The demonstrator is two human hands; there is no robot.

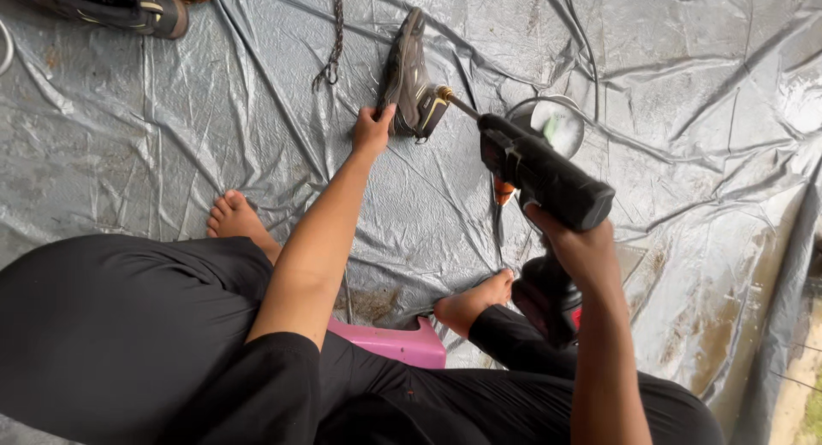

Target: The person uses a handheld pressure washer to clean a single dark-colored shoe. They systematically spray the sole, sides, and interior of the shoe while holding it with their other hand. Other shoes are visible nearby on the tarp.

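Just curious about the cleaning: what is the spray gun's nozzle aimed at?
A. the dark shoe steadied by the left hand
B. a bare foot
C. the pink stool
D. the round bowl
A: the spray gun points its brass tip at the dark shoe, which the left hand steadies.

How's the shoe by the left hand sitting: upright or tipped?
Tipped. The shoe lies on its side on the tarp, sole edge facing the left hand, which holds it at the heel.
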